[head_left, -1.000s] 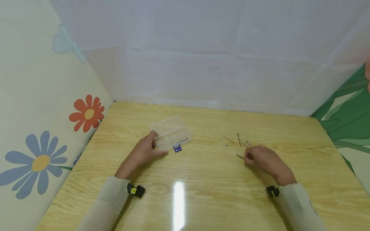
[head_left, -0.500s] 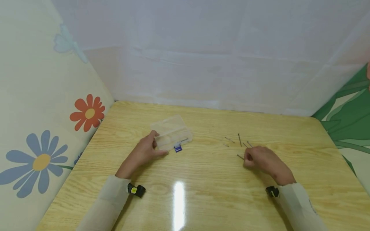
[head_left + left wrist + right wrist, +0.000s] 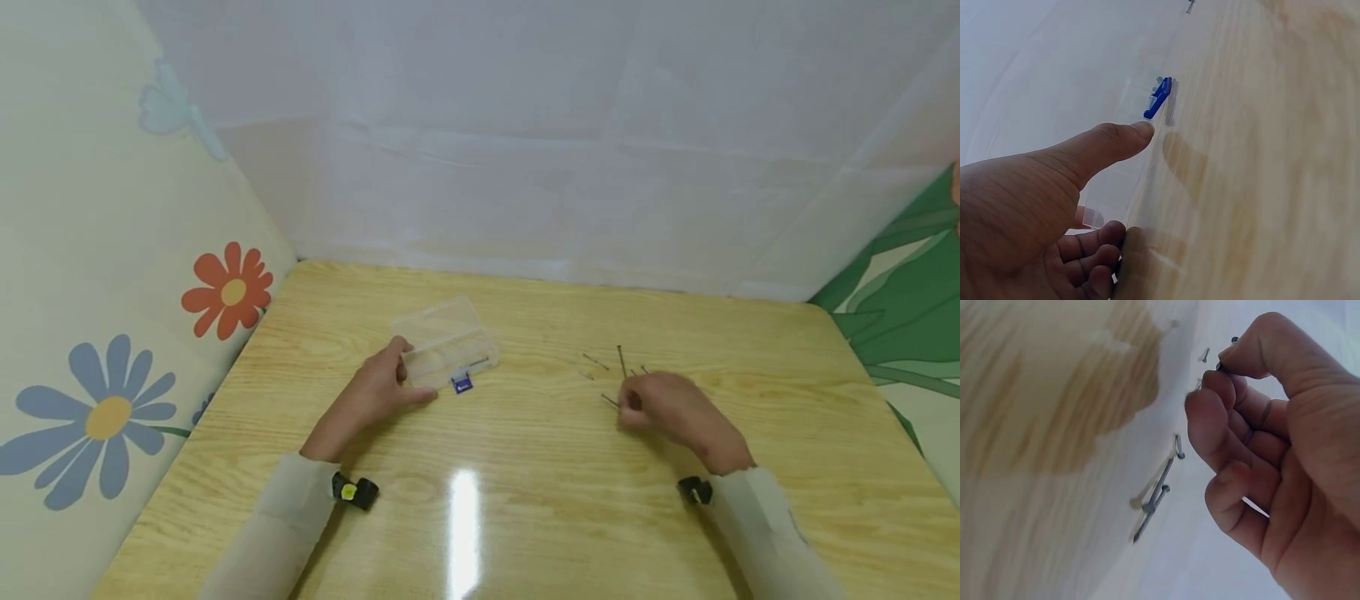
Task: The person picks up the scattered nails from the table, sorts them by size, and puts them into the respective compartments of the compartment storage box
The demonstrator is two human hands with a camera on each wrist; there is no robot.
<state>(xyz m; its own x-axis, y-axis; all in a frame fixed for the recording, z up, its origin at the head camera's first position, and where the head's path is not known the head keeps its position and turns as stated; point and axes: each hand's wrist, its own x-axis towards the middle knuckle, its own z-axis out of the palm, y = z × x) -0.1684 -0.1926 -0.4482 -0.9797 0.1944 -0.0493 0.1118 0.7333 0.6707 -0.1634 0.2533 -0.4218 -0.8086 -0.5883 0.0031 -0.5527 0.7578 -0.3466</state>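
Grey metal nail (image 3: 610, 401), clamped between the thumb and index finger of the right hand (image 3: 667, 412), juts left past the fingertips, over the worktop (image 3: 547, 467). Loose nails (image 3: 621, 360) lie just beyond those fingers, some partly hidden by the hand. Well apart to the left, the left hand (image 3: 372, 390) grips one end of an open clear plastic box (image 3: 431, 367), thumb along its front; another nail (image 3: 477, 363) lies inside, near the blue latch (image 3: 462, 383). Since half a second ago, the right hand and its nail have shifted slightly leftward, while the left hand and box have stayed put.
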